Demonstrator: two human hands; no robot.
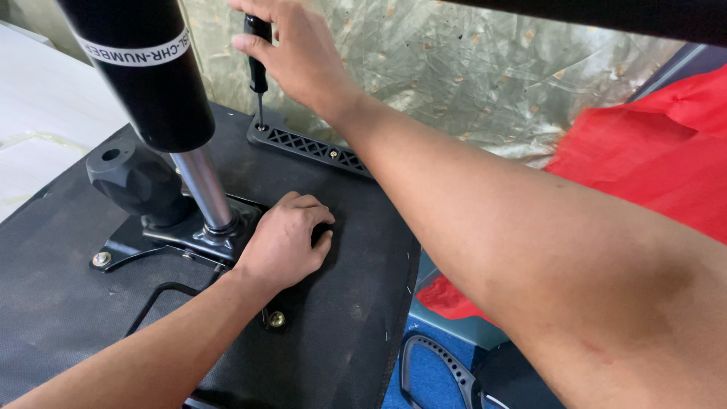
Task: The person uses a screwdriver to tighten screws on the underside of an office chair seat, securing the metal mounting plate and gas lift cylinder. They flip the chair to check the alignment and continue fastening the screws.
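Note:
An upturned office-chair seat (pixel 356 303), black fabric underside up, fills the lower left. My right hand (pixel 299 53) is shut on a black-handled screwdriver (pixel 258 72), held upright with its tip in a screw hole at the left end of a black lattice armrest bracket (pixel 310 148). My left hand (pixel 286 242) rests as a loose fist on the seat, next to the metal tilt mechanism plate (pixel 201 238). A silver gas-lift shaft (pixel 204 185) under a black cylinder (pixel 148 72) rises from that plate.
A black tension knob (pixel 129 178) sits left of the shaft. Brass screws (pixel 276 320) show in the plate and bracket. Red plastic sheet (pixel 659 151) lies at right, crinkled clear plastic behind, a black lattice part (pixel 443 367) on blue floor below.

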